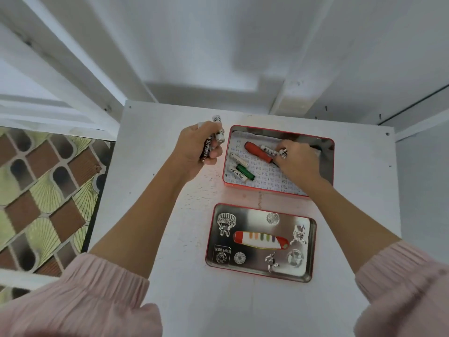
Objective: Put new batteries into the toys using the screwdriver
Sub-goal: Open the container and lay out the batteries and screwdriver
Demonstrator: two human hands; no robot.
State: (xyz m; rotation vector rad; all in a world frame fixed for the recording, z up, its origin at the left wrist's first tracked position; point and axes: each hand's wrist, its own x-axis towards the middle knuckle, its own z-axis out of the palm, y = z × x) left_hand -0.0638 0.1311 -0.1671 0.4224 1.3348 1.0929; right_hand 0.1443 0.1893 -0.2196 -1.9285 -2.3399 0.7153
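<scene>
- A patterned floor in brown, green and black is seen at the far left, beside the white table.
- Pink sleeves are worn on both forearms.
- The left hand is held just above the table, left of the tin, with its fingers curled round a bundle of batteries; one black cell is lettered "EVEREADY", and silver ends stick out past the fingers.
- A red-rimmed tin stands open on the far part of the table and is lined with printed paper.
- Loose cells are lying at the left of the tin: a white one, a green one and one marked "Heybright", close together.
- A red-handled screwdriver is laid slantwise in the tin, its shaft pointing toward the right hand.
- A white battery is lying just beside the screwdriver handle, near the right fingertips.
- The right hand is placed inside the tin, palm down, fingers bent toward the screwdriver shaft and white battery; whether anything is pinched cannot be told.
- The tin's lid is laid inside-up nearer the person, embossed with ornaments.
- A striped toy, white with red ends, is resting in the middle of the lid.
</scene>
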